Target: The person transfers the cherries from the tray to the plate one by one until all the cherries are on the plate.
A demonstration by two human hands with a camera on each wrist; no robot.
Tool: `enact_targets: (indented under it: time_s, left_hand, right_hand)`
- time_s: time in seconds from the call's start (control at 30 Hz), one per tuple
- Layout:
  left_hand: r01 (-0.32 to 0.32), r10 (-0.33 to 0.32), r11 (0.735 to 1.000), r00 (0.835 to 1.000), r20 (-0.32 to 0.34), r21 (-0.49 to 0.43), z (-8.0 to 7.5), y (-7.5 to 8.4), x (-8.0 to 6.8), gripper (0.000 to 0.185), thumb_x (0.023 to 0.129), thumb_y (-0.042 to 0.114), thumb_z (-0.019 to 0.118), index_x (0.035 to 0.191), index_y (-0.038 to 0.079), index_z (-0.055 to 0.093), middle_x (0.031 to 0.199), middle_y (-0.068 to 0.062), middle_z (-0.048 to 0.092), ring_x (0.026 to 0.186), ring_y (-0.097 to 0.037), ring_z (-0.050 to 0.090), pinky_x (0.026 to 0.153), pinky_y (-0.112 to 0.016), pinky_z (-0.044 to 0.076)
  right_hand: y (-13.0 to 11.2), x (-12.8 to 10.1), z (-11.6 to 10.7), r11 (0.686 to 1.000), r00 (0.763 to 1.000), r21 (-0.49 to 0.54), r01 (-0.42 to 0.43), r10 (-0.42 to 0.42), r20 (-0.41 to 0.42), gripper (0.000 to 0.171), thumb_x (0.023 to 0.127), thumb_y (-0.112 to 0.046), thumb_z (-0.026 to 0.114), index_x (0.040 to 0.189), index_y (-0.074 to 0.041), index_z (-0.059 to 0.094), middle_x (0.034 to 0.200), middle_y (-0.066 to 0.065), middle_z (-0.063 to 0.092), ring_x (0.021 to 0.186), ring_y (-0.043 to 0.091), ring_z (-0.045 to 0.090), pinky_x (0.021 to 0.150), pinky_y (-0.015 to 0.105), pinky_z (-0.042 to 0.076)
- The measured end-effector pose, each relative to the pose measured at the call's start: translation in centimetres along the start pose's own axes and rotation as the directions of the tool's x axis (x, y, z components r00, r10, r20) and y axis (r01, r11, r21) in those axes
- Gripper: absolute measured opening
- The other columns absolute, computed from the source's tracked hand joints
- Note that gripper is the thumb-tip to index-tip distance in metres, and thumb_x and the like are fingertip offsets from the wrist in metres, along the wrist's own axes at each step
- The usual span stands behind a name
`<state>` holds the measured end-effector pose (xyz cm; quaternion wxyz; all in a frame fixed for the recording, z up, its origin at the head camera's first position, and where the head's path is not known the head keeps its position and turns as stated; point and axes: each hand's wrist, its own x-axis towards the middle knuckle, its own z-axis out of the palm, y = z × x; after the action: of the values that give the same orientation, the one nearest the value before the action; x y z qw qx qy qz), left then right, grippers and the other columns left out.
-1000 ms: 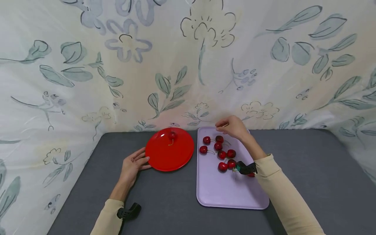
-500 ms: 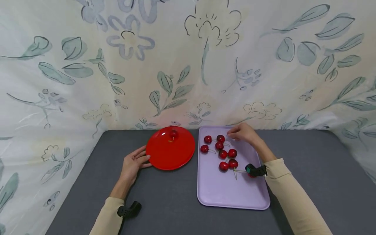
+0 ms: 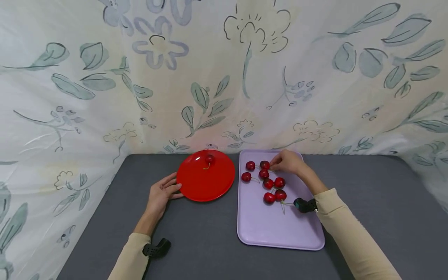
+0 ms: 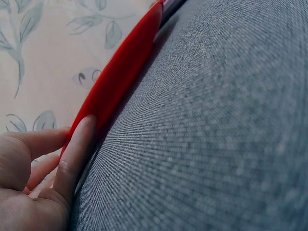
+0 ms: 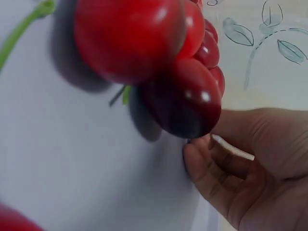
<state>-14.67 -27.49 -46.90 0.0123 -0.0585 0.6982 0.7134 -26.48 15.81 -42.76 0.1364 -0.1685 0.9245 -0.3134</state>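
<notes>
A red plate lies on the grey table with one cherry on its far part. My left hand rests flat beside it, straight fingers touching its near-left rim. To the right, a lilac tray holds several red cherries. My right hand is low over the tray's far end. Its curled fingertips touch the dark far cherry and pinch what looks like its pale stem.
A flowered cloth wall closes the back and both sides of the grey table. Bare grey surface lies right of the tray and in front of the plate. A black wrist-camera mount hangs over the tray's right side.
My right hand has dropped from above the tray's far edge down to the far cherries, and its fingertips now meet one. The left hand has stayed on the plate's rim.
</notes>
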Motion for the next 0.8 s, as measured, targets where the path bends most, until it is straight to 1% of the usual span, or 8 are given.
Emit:
enact_targets:
  time_s: [0.07, 0.17, 0.3, 0.47, 0.5, 0.63, 0.73, 0.8]
  left_hand:
    - [0.001, -0.001, 1.0, 1.0, -0.001, -0.002, 0.0, -0.1, 0.1, 0.055, 0.095, 0.008, 0.064, 0.146, 0.004, 0.043, 0.135, -0.022, 0.053, 0.096, -0.014, 0.069, 0.079, -0.036, 0.06]
    - [-0.001, 0.001, 1.0, 1.0, -0.004, -0.005, 0.0, -0.2, 0.1, 0.056, 0.095, 0.008, 0.064, 0.146, 0.004, 0.043, 0.135, -0.022, 0.053, 0.096, -0.014, 0.069, 0.079, -0.035, 0.06]
    - [-0.01, 0.01, 1.0, 1.0, -0.003, -0.012, 0.0, -0.3, 0.1, 0.057, 0.095, 0.007, 0.065, 0.147, 0.004, 0.042, 0.135, -0.022, 0.053, 0.095, -0.014, 0.069, 0.079, -0.035, 0.06]
    - [-0.021, 0.021, 1.0, 1.0, 0.008, -0.018, -0.1, -0.2, 0.3, 0.057, 0.095, 0.007, 0.064, 0.147, 0.003, 0.042, 0.135, -0.022, 0.054, 0.095, -0.014, 0.07, 0.079, -0.035, 0.06]
    - [-0.021, 0.021, 1.0, 1.0, 0.011, -0.019, -0.1, -0.2, 0.4, 0.057, 0.095, 0.006, 0.064, 0.147, 0.003, 0.042, 0.135, -0.022, 0.054, 0.095, -0.014, 0.07, 0.079, -0.036, 0.06]
    - [-0.02, 0.02, 1.0, 1.0, 0.018, -0.021, -0.2, 0.0, 0.5, 0.057, 0.095, 0.006, 0.064, 0.147, 0.003, 0.042, 0.133, -0.019, 0.056, 0.096, -0.014, 0.07, 0.079, -0.036, 0.06]
    - [-0.019, 0.019, 1.0, 1.0, 0.025, -0.015, -0.4, 0.0, 0.6, 0.057, 0.095, 0.007, 0.065, 0.147, 0.003, 0.041, 0.132, -0.017, 0.056, 0.096, -0.013, 0.069, 0.079, -0.035, 0.06]
    - [-0.019, 0.019, 1.0, 0.999, 0.026, -0.012, -0.5, 0.0, 0.6, 0.058, 0.094, 0.008, 0.065, 0.147, 0.003, 0.042, 0.132, -0.016, 0.056, 0.097, -0.013, 0.069, 0.079, -0.035, 0.06]
  right_hand:
    - [0.0, -0.1, -0.1, 1.0, 1.0, 0.008, -0.008, 0.008, 0.008, 0.013, 0.086, -0.009, 0.074, 0.093, 0.002, 0.076, 0.078, 0.006, 0.072, 0.065, 0.013, 0.058, 0.058, 0.023, 0.049]
    - [-0.1, -0.3, -0.3, 0.998, 1.0, 0.055, -0.023, 0.021, 0.023, 0.014, 0.087, -0.008, 0.073, 0.093, 0.005, 0.075, 0.078, 0.009, 0.072, 0.064, 0.011, 0.062, 0.06, 0.023, 0.055]
    - [-0.3, -0.9, -0.8, 0.991, 0.999, 0.128, -0.036, 0.033, 0.025, 0.017, 0.088, -0.007, 0.072, 0.095, 0.008, 0.074, 0.082, 0.013, 0.073, 0.066, 0.014, 0.067, 0.064, 0.027, 0.059]
    - [-0.5, -1.4, -1.6, 0.988, 0.997, 0.14, -0.065, 0.071, -0.038, 0.02, 0.089, -0.008, 0.071, 0.101, 0.009, 0.073, 0.086, 0.015, 0.074, 0.071, 0.016, 0.067, 0.065, 0.024, 0.055]
    - [-0.6, -1.4, -1.7, 0.986, 0.996, 0.15, -0.067, 0.076, -0.052, 0.021, 0.089, -0.008, 0.07, 0.102, 0.009, 0.072, 0.088, 0.015, 0.074, 0.073, 0.017, 0.067, 0.066, 0.025, 0.056]
    - [-1.1, -1.3, -1.9, 0.971, 0.991, 0.229, -0.072, 0.096, -0.095, 0.023, 0.091, -0.008, 0.069, 0.106, 0.01, 0.07, 0.094, 0.018, 0.073, 0.079, 0.022, 0.07, 0.075, 0.034, 0.061]
    - [-1.7, -1.1, -2.0, 0.957, 0.987, 0.284, -0.064, 0.103, -0.124, 0.024, 0.092, -0.008, 0.069, 0.108, 0.01, 0.07, 0.098, 0.02, 0.072, 0.083, 0.025, 0.071, 0.081, 0.041, 0.06]
    - [-2.0, -0.9, -2.0, 0.949, 0.984, 0.31, -0.059, 0.107, -0.142, 0.025, 0.092, -0.008, 0.068, 0.109, 0.01, 0.07, 0.1, 0.021, 0.071, 0.085, 0.026, 0.071, 0.084, 0.042, 0.059]
